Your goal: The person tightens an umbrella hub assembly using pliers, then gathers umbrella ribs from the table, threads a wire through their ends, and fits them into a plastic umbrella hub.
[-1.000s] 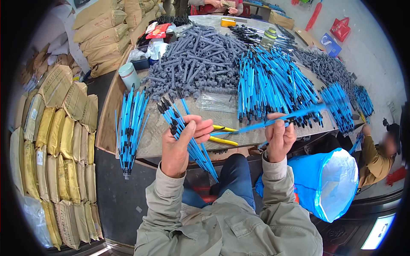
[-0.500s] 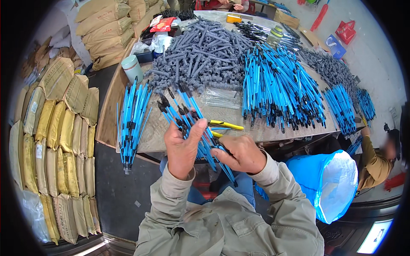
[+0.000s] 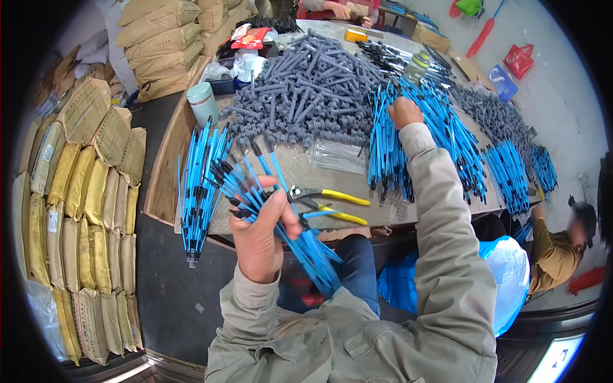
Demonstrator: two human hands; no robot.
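My left hand [image 3: 258,233] is closed round a bundle of thin blue sticks [image 3: 308,250] with black end pieces, fanned out above the thumb. My right hand [image 3: 406,113] reaches out over the large pile of similar blue sticks [image 3: 447,131]. Its fingers curl down into the pile, and what they grip is hidden. Pliers with yellow handles [image 3: 345,196] lie spread on the table just beyond the held bundle. On the left, a smaller bunch of blue sticks [image 3: 196,204] overhangs the table edge. Clear thin strips [image 3: 338,157] lie beside the pile.
A heap of grey plastic parts [image 3: 300,86] covers the table's middle, with a pale green cup [image 3: 203,103] at its left. Stacked sacks [image 3: 76,191] line the left side. A blue bag [image 3: 402,284] stands by my right leg. A co-worker [image 3: 552,246] sits at the right.
My right hand has left the bundle and moved forward and right onto the blue pile. My left hand keeps its bundle, shifted slightly left and down. The pliers show more fully.
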